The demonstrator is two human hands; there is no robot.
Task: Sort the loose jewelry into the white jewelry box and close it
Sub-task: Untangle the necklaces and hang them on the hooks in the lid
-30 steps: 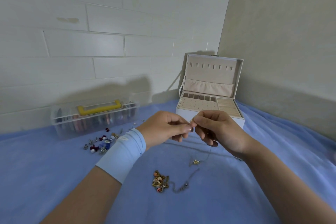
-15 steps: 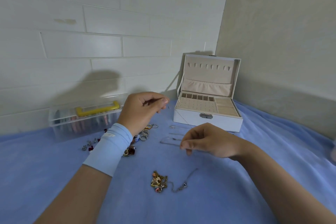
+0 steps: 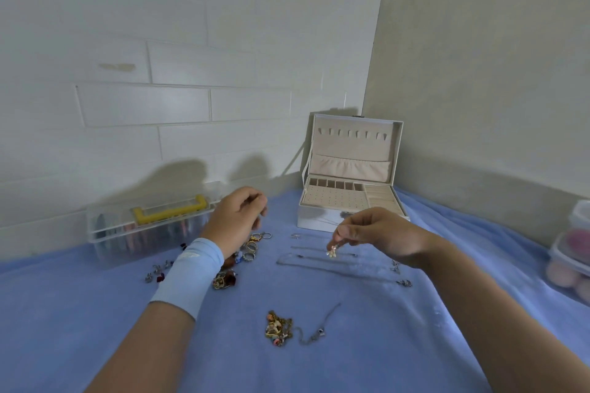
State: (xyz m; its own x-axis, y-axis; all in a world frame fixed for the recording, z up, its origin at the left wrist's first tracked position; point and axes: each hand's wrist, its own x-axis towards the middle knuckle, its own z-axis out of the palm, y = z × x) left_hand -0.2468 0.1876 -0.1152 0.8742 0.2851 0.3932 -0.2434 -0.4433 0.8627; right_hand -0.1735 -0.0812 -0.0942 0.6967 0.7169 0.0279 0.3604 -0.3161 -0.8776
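Here, a big blue blanket [image 3: 95, 329] covers the whole bottom, with 12 o'clock straight ahead at the wall. The white jewelry box [image 3: 317, 223] sits at 1 o'clock by the corner, with its lid [image 3: 351, 143] standing up and open. A clear box [image 3: 111, 233] with a yellow handle [image 3: 169, 210] is at 10 o'clock. The right hand [image 3: 380, 233] hangs in the air in front of the jewelry box and pinches a small gold charm [image 3: 332, 253] that dangles under its fingertips. The left hand [image 3: 234, 220] is up at 11 o'clock with its fingers curled in, but I cannot tell if it holds anything. Thin silver chains [image 3: 319, 260] lie in rows under the right hand. A bunch of rings [image 3: 252, 249] lies beside the left wrist. A little gold pile [image 3: 277, 327] sits at 6 o'clock.
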